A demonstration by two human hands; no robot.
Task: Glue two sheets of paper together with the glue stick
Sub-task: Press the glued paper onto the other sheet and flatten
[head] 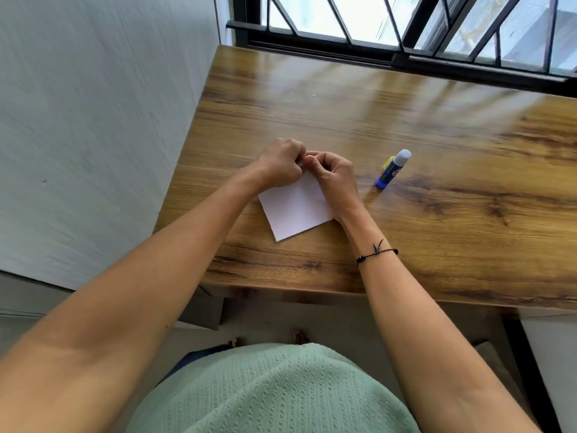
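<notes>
fingers [307, 157] curled, both hands | pinching paper [295, 210] far corner

Bright window daylight, blurred edges

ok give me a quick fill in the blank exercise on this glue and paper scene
1. The glue stick lies on the table, to the ____ of the paper.
2. Both hands, left hand and right hand, meet at the paper's ____ edge.
3. The glue stick's body is ____ in colour.
4. A dark cord bracelet sits on the ____ wrist.

Missing words: right; far; blue; right
</notes>
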